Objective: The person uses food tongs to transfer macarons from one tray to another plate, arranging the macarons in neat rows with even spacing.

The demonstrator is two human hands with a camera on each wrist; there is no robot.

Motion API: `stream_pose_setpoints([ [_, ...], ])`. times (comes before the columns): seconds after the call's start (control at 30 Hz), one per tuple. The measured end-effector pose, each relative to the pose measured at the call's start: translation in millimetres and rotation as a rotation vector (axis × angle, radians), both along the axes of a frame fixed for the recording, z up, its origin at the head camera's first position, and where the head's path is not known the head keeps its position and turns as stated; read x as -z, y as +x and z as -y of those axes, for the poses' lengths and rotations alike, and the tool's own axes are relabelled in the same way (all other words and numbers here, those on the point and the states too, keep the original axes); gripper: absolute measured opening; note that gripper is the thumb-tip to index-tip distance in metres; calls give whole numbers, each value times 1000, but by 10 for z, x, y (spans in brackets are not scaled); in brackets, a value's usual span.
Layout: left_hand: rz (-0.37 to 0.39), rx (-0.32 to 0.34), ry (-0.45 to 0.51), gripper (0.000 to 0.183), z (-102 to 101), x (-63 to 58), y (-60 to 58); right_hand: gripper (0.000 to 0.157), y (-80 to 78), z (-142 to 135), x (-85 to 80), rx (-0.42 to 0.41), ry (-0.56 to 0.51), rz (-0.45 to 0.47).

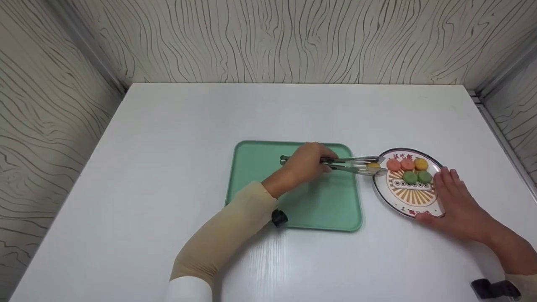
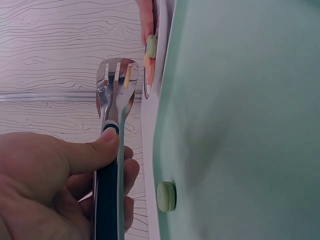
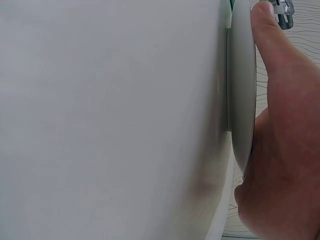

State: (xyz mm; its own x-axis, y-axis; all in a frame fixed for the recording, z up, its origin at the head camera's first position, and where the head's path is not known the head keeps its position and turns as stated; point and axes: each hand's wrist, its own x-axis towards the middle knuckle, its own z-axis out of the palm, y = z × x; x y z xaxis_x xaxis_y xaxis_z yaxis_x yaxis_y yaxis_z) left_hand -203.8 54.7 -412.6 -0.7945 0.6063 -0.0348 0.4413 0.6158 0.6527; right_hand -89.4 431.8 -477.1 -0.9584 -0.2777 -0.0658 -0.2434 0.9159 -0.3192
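My left hand [image 1: 308, 163] grips metal tongs [image 2: 107, 185] with dark handles, above the right half of a green tray [image 1: 293, 226]. Between the tong tips, in the gap between tray and plate, is a yellow macaron [image 1: 373, 166]. A round, dark-rimmed plate [image 1: 388, 197] with printed patterns carries two pink macarons [image 1: 407, 164], a yellow one [image 1: 421, 164] and two green ones [image 1: 410, 177]. My right hand [image 1: 461, 209] rests against the plate's right side, fingers extended and thumb at the near rim. One green macaron [image 2: 166, 196] lies on the tray in the left wrist view, hidden in the head view.
The tray and plate stand side by side on a white table [image 1: 168, 147]. Wood-grain-patterned panels [image 1: 268, 42] enclose the back and both sides. A black wrist mount [image 1: 279, 218] on the left arm overlaps the tray's near edge.
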Motion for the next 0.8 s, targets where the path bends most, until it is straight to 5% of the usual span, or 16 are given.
stream_pose_setpoints([
  [0.8, -97, -17, -120, 30, -490, 63, 34, 118, 4, 8, 1, 16, -9, 7],
])
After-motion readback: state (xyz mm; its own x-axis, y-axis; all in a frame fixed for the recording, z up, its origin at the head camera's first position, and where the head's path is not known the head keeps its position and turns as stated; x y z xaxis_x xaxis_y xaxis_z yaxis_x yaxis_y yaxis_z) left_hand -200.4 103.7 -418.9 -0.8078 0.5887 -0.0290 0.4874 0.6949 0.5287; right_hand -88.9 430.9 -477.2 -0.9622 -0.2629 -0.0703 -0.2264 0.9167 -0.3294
